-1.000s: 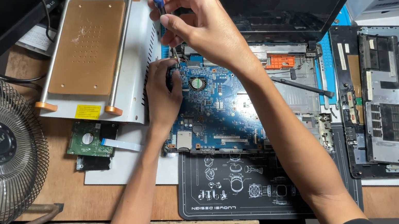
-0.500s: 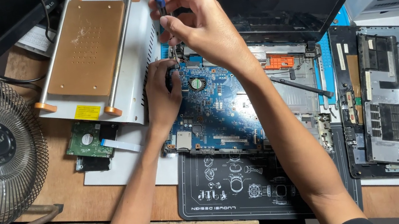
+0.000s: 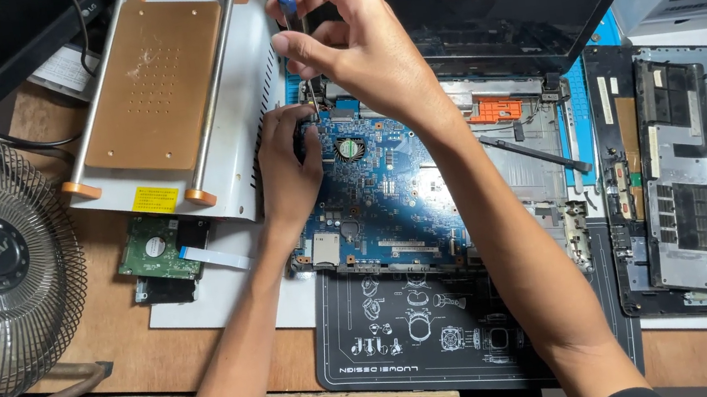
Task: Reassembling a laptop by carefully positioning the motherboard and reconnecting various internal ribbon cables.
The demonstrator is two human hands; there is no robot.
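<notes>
Both hands work the blue motherboard's (image 3: 390, 193) upper-left corner: your right hand (image 3: 360, 50) grips the blue-capped screwdriver (image 3: 297, 40) upright, your left hand (image 3: 286, 166) curls against the board edge, so keep the tip vertical and the board steadied.

Blue-capped screwdriver (image 3: 298, 45) upright, blue motherboard (image 3: 390, 193) flat

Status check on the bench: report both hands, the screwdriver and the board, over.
Right hand grips screwdriver, upright. Left hand steadies blue motherboard at its left edge. Tip hidden between hands. Nothing in the way.
</notes>
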